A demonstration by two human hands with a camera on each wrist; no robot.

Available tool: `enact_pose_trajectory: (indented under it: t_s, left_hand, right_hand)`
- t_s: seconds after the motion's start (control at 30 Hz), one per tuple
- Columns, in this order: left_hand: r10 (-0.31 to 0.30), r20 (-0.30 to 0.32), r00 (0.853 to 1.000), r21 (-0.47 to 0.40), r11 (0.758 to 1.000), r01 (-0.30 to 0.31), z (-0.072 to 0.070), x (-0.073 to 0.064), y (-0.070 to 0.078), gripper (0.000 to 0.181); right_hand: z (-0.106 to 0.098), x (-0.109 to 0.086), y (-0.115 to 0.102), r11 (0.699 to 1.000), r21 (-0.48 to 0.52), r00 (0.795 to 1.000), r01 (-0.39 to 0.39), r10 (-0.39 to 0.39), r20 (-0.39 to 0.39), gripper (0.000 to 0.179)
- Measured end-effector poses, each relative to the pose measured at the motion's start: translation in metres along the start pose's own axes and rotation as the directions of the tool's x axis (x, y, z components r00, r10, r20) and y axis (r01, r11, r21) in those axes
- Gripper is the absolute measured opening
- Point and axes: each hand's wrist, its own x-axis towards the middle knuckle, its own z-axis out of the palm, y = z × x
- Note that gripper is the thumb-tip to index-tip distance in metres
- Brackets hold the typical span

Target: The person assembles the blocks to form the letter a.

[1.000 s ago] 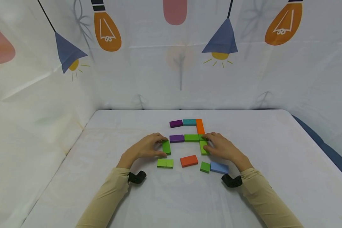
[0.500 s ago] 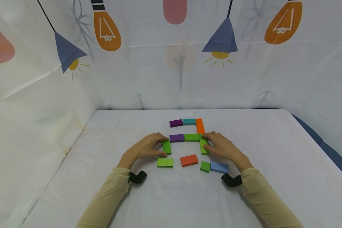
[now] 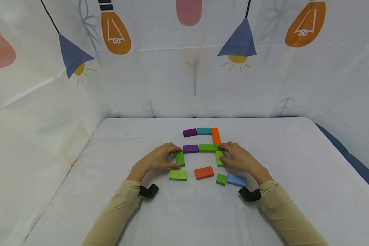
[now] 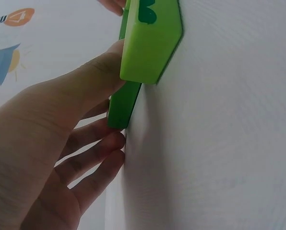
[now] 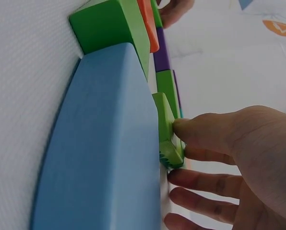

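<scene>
My left hand [image 3: 158, 159] pinches a green block [image 3: 180, 159] by its two ends, thumb at the near end and index finger at the far end. The block lies on the table, left of a purple block [image 3: 191, 149]. My right hand [image 3: 241, 159] rests its thumb on a light green block [image 5: 167, 112] and its index fingertip at a small green block [image 3: 217, 147], its other fingers loosely extended. A green block [image 3: 206, 148] joins the purple one to the small green one. The right fingers partly hide the blocks under them.
Behind lie a dark purple block [image 3: 190, 133], a teal block [image 3: 204, 131] and an orange block [image 3: 216, 136]. Nearer are a light green block [image 3: 178, 175], a red-orange block [image 3: 204, 173], a small green block [image 3: 221, 179] and a blue block [image 3: 236, 180] on the white table [image 3: 184, 218].
My left hand has slid the green block very slightly to the right, toward the purple block. The right hand keeps its place.
</scene>
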Motion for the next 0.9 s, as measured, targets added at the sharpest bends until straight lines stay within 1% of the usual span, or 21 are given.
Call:
enact_pose_trajectory:
  t_s: [0.3, 0.53, 0.7, 0.9]
  left_hand:
    - [-0.007, 0.008, 1.0, -0.004, 1.0, 0.007, 0.0002, 0.0006, -0.0006, 0.064]
    - [-0.028, 0.016, 0.999, -0.003, 1.0, 0.028, 0.0, -0.0003, 0.0023, 0.069]
    - [-0.046, 0.016, 0.999, 0.009, 0.999, 0.045, 0.0002, -0.0016, 0.0055, 0.066]
    - [-0.05, 0.021, 0.999, 0.009, 0.999, 0.05, 0.0018, -0.0014, 0.0058, 0.061]
  right_hand:
    - [-0.0009, -0.0001, -0.0008, 1.0, 0.004, 1.0, -0.004, 0.004, 0.004, 0.048]
    - [-0.0014, -0.0006, -0.002, 1.0, 0.002, 1.0, -0.001, 0.001, 0.0, 0.048]
    - [-0.0016, -0.0009, -0.0024, 1.0, 0.003, 1.0, -0.001, 0.001, 0.0, 0.048]
    - [-0.0013, -0.001, -0.0017, 1.0, 0.003, 1.0, -0.003, 0.003, 0.006, 0.048]
